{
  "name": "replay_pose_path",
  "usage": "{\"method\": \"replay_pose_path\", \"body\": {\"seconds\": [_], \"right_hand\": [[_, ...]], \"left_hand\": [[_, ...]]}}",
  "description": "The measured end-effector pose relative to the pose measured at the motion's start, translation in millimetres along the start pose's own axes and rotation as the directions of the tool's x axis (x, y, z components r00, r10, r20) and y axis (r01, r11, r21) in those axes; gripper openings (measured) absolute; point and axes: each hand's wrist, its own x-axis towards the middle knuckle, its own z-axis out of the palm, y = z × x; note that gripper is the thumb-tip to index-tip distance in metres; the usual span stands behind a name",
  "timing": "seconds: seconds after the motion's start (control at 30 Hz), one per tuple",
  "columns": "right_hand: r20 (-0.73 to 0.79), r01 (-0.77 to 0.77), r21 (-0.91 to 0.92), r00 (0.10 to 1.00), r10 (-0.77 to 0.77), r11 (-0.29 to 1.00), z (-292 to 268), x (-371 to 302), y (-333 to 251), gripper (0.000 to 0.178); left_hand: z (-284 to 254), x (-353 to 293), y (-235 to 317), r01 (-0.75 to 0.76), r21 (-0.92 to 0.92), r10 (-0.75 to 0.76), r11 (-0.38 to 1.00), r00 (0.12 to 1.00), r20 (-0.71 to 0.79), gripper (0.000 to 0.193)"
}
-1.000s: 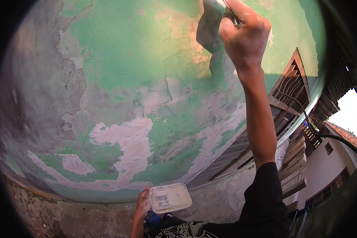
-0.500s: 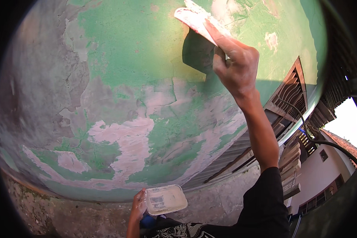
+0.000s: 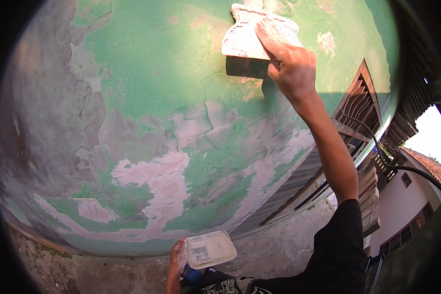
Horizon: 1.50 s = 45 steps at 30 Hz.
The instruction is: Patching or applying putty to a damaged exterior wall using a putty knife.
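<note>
My right hand (image 3: 295, 68) is raised high against the wall, thumb and fingers closed round a putty scraper (image 3: 247, 36). The scraper is broad, with a straight edge, and thick white paste coats its face. It casts a dark shadow on the sunlit green wall (image 3: 147, 63) just below; whether its edge touches the wall I cannot tell. Low in the view, my left hand (image 3: 178, 256) grips the left side of a shallow rectangular plastic tub (image 3: 211, 250). Pale paste residue lines the tub's inside. Part of the left hand's fingers is hidden behind the tub.
Whitish filler patches (image 3: 169, 186) and bare grey areas cover much of the cracked wall. A wooden louvred window frame (image 3: 360, 103) stands at the right, with a dark hose (image 3: 411, 169) passing near it. Concrete ground (image 3: 274, 235) runs along the wall's foot.
The scraper has turned so that its paste-covered face shows more fully, and my right hand has dropped slightly. The view has shifted a little; my left hand still holds the tub.
</note>
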Motion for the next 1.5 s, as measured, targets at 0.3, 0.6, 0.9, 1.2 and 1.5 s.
{"method": "replay_pose_path", "body": {"seconds": [0.3,0.6,0.9,1.2,1.5], "right_hand": [[0.006,0.030,-0.016,1.000,-0.029,0.999,-18.4,45.4,34.7,0.055],[0.034,0.065,-0.051,0.997,-0.063,0.997,-8.2,-2.8,32.1,0.072],[-0.090,0.035,-0.139,0.995,-0.048,0.990,-10.1,36.9,46.2,0.076],[0.178,0.038,-0.114,0.984,-0.018,0.993,4.0,-64.7,-49.2,0.054],[0.002,0.160,0.214,0.986,-0.164,0.964,-36.8,-65.2,-70.9,0.047]], "left_hand": [[4.2,-2.6,-2.7,0.057,0.033,-0.057,0.998,0.998,-0.002,0.051],[-6.7,-5.4,-2.5,0.030,-0.041,-0.031,0.999,0.999,-0.013,0.052],[-14.4,-7.9,-2.1,-0.004,0.041,0.007,0.999,0.998,-0.063,0.051],[-3.9,-4.1,-1.8,0.058,-0.031,-0.059,0.998,0.998,-0.033,0.054],[-4.9,-11.6,-1.7,-0.006,0.002,0.006,1.000,1.000,-0.027,0.053]]}}
